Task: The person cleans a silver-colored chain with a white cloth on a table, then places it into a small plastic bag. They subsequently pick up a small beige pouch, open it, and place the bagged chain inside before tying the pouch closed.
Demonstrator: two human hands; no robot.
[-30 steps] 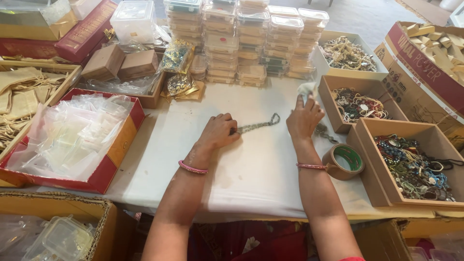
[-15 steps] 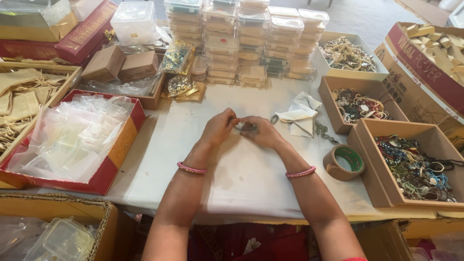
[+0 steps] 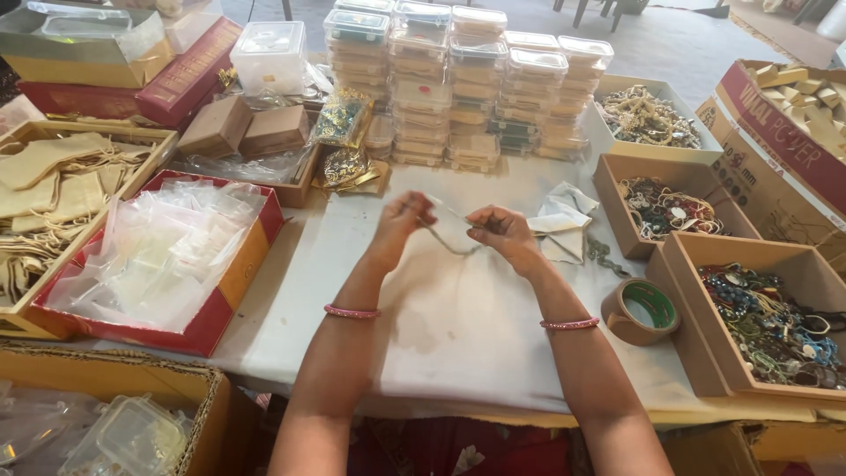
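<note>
Far left of your fingers: red tray of clear bags (image 3: 141, 264), well apart. Left hand (image 3: 401, 225) fingers pinched on one end of the thin chain (image 3: 449, 242), right hand (image 3: 502, 231) pinched on the other; chain sags betw. them over bare white cloth (image 3: 458, 335). Tape roll (image 3: 641, 310) & brown bead box (image 3: 767, 317) crowd the right edge.

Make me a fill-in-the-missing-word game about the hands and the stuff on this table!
1. The left hand and the right hand hold a thin chain ____ them.
2. The roll of brown tape lies nearest the ____ hand.
3. The clear plastic bags lie in a ____ box.
4. Each wrist wears a ____ bangle.

Missing words: between; right; red; pink
</note>
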